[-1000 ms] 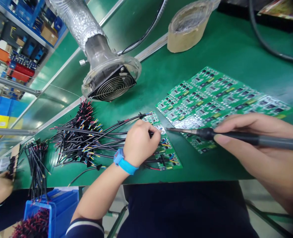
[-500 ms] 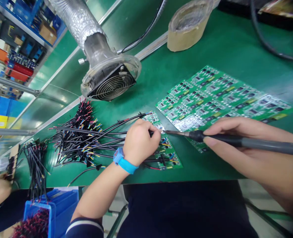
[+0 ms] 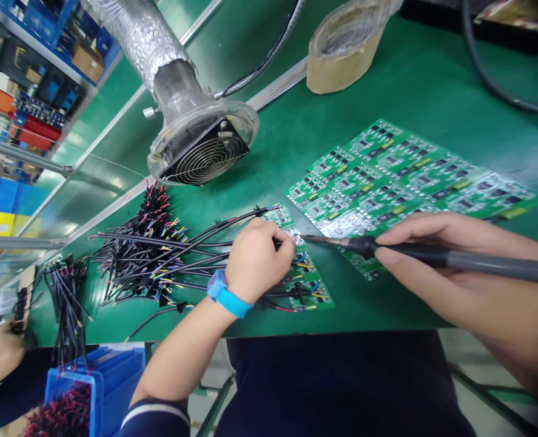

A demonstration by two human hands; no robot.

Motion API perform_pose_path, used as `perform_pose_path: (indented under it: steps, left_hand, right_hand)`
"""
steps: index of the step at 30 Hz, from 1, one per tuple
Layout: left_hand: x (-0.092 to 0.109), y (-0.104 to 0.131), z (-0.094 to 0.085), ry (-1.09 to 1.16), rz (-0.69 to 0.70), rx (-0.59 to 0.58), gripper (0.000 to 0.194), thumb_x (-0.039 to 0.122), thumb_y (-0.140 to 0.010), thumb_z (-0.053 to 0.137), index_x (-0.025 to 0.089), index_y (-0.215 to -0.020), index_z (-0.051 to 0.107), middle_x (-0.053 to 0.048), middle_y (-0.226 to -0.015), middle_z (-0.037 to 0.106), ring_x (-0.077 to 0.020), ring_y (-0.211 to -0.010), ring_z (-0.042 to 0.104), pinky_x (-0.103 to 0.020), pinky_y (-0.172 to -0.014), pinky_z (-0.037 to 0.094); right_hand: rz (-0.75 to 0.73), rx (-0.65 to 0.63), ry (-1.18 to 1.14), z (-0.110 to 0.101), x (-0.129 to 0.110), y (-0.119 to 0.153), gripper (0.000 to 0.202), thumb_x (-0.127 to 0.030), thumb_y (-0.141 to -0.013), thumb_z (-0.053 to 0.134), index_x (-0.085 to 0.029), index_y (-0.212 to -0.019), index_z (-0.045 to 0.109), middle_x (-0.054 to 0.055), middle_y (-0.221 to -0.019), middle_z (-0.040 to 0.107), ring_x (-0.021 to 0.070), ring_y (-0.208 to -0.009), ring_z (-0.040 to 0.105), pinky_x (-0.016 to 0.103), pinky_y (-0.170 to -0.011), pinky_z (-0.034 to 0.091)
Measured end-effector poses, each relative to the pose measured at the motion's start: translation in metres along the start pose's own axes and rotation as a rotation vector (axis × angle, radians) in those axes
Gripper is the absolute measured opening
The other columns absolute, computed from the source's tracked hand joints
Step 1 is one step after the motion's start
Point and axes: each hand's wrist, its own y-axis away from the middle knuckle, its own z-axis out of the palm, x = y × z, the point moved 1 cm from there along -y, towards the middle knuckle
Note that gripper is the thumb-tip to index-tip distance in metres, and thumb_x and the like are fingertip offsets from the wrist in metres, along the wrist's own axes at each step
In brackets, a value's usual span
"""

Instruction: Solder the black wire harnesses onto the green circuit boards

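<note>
My left hand [image 3: 262, 254], with a blue wrist strap [image 3: 232, 301], is closed in a pinch on a black cable over the small circuit board [image 3: 318, 298]. Several black cables with coloured wire ends lie across that board. My right hand [image 3: 437, 267] grips the soldering iron [image 3: 491, 266] like a pen, its tip pointing left and at the board beside my left fingertips. Whether the tip touches the board is too small to tell. Larger circuit board panels [image 3: 387, 176] lie behind and partly under the iron.
A fume extractor [image 3: 205, 145] hangs over the bench. A tape roll [image 3: 344, 54] stands at the back. Cable piles [image 3: 145, 255] lie left, with a blue bin [image 3: 118, 382] below the edge. Another person's hand [image 3: 5, 349] is at far left.
The soldering iron's tip and my right hand have shifted very slightly. My left hand keeps its place. The other person's hand at far left has moved a little.
</note>
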Motion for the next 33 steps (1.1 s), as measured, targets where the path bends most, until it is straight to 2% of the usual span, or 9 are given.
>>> perform_pose_path:
  steps: [4, 14, 20, 26, 33]
  left_hand:
    - [0.000, -0.002, -0.001, -0.008, -0.019, -0.011, 0.016, 0.016, -0.077, 0.060, 0.018, -0.061, 0.057, -0.001, -0.067, 0.058, -0.0158, -0.073, 0.056, -0.027, -0.068, 0.044]
    - [0.002, -0.005, -0.001, -0.025, -0.048, -0.031, 0.020, 0.017, -0.077, 0.060, 0.018, -0.058, 0.055, 0.000, -0.060, 0.053, -0.0161, -0.070, 0.054, -0.028, -0.065, 0.043]
    - [0.003, -0.006, -0.002, -0.039, -0.066, -0.042, 0.022, 0.016, -0.075, 0.060, 0.019, -0.055, 0.051, 0.000, -0.059, 0.051, -0.0164, -0.070, 0.053, -0.028, -0.066, 0.044]
    - [0.003, -0.008, -0.002, -0.034, -0.083, -0.057, 0.023, 0.016, -0.074, 0.060, 0.018, -0.054, 0.049, 0.000, -0.060, 0.051, -0.0154, -0.066, 0.053, -0.029, -0.066, 0.045]
    - [0.006, -0.005, -0.002, -0.064, -0.061, -0.018, 0.019, 0.014, -0.075, 0.059, 0.018, -0.057, 0.054, -0.003, -0.066, 0.048, -0.0198, -0.085, 0.054, -0.031, -0.072, 0.046]
  right_hand:
    - [-0.023, -0.009, 0.039, 0.000, -0.001, 0.000, 0.014, -0.040, -0.078, 0.055, -0.027, -0.076, 0.057, -0.004, -0.059, 0.056, 0.0109, -0.042, 0.043, 0.027, -0.040, 0.033]
    - [-0.120, 0.003, 0.101, 0.003, 0.002, -0.001, 0.013, -0.039, -0.080, 0.054, -0.026, -0.077, 0.057, -0.003, -0.066, 0.060, 0.0117, -0.050, 0.051, 0.025, -0.042, 0.035]
    - [-0.023, -0.009, 0.038, 0.002, 0.000, 0.001, 0.012, -0.039, -0.077, 0.056, -0.027, -0.078, 0.058, -0.002, -0.068, 0.060, 0.0136, -0.053, 0.053, 0.028, -0.049, 0.042]
    - [0.057, 0.086, -0.065, -0.006, 0.000, -0.007, 0.014, -0.038, -0.075, 0.060, -0.025, -0.076, 0.058, 0.002, -0.071, 0.060, 0.0157, -0.059, 0.054, 0.031, -0.051, 0.042]
    - [-0.002, 0.062, -0.024, -0.001, -0.001, -0.016, 0.011, -0.035, -0.075, 0.057, -0.024, -0.072, 0.057, -0.001, -0.067, 0.059, 0.0131, -0.058, 0.053, 0.028, -0.052, 0.041]
